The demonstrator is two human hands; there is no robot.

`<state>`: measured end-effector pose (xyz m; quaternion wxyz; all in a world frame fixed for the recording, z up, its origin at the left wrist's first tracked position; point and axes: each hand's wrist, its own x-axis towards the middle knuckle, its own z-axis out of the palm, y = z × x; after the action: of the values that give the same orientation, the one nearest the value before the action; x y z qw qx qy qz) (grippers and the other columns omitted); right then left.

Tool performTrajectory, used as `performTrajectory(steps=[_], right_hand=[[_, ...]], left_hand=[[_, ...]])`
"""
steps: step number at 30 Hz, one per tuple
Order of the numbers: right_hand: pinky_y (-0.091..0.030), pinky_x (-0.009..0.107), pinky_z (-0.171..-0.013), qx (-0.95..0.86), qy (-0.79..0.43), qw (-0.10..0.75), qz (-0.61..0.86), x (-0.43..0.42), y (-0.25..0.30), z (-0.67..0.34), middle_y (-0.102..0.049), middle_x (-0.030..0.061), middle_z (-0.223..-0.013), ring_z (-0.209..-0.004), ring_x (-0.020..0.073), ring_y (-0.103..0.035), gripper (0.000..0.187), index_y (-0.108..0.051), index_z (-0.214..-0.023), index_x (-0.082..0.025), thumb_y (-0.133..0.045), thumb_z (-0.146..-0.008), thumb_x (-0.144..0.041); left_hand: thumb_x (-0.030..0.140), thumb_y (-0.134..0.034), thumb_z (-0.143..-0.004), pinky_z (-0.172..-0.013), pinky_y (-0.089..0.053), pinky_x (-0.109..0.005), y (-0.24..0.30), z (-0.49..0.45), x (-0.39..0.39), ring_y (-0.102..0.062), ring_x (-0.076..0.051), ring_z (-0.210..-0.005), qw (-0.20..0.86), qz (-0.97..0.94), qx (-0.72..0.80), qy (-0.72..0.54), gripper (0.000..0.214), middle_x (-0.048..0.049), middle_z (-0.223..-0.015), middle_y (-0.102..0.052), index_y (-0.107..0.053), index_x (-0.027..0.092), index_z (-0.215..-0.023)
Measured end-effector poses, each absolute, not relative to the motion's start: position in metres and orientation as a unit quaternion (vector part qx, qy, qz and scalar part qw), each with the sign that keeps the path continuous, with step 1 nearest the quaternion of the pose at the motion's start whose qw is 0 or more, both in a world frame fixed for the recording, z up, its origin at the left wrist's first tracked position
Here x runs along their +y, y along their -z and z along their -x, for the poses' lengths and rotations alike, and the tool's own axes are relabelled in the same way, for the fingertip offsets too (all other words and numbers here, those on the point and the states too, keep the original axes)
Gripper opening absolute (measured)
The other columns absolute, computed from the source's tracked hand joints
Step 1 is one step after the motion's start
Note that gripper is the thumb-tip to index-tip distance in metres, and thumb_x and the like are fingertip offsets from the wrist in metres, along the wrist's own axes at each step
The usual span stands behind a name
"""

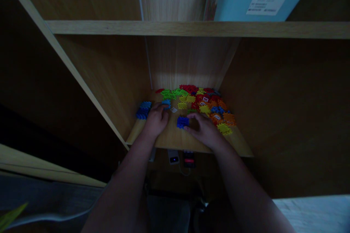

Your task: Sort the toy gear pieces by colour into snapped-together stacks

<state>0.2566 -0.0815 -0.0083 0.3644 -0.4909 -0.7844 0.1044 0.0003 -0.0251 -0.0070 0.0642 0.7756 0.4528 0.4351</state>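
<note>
My right hand (204, 128) has thumb and fingers curved around the right side of a dark blue toothed plastic building tile (182, 122), held above the front of the shelf board. My left hand (158, 117) is curled, its fingertips on a light blue toothed tile (165, 102) farther back. Whether the left thumb also grips that tile is hard to see. Just left of this hand stands a stack of blue tiles (143, 111), dark ones below and a lighter one on top. A small white window-shaped piece (174, 110) lies between my hands.
Green tiles (173, 94), yellow tiles (182, 105) and a mixed red and orange heap (213, 103) cover the back and right. A wooden shelf edge (191, 28) runs overhead, carrying a light blue box (235, 3). Below the board are devices, one a phone-like screen (189, 160).
</note>
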Motion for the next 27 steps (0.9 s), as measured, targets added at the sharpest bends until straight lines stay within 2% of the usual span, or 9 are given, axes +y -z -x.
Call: performTrajectory(steps=[16,27], right_hand=[[-0.055,0.050,-0.109,-0.787,-0.120,0.369,0.479,-0.0824,0.0086,-0.2565,-0.076,0.0066,-0.128,-0.122,0.0297,-0.070,0.041,-0.063,-0.129,-0.029,-0.081,-0.092,-0.033],[-0.054,0.053,-0.110,-0.790,-0.112,0.360,0.483,-0.0844,0.0045,-0.2561,-0.075,0.0077,-0.131,-0.125,0.0315,-0.069,0.041,-0.065,-0.129,-0.029,-0.081,-0.092,-0.034]], left_hand=[[0.013,-0.052,-0.096,-0.115,-0.055,-0.048,0.0062,0.0002,-0.0256,-0.068,-0.029,-0.123,0.061,-0.778,0.455,-0.430,0.034,-0.0140,-0.124,-0.072,-0.073,0.016,-0.123],[0.012,-0.052,-0.096,-0.114,-0.056,-0.049,0.0054,-0.0002,-0.0263,-0.068,-0.028,-0.122,0.063,-0.772,0.450,-0.444,0.033,-0.0126,-0.123,-0.073,-0.073,0.018,-0.122]])
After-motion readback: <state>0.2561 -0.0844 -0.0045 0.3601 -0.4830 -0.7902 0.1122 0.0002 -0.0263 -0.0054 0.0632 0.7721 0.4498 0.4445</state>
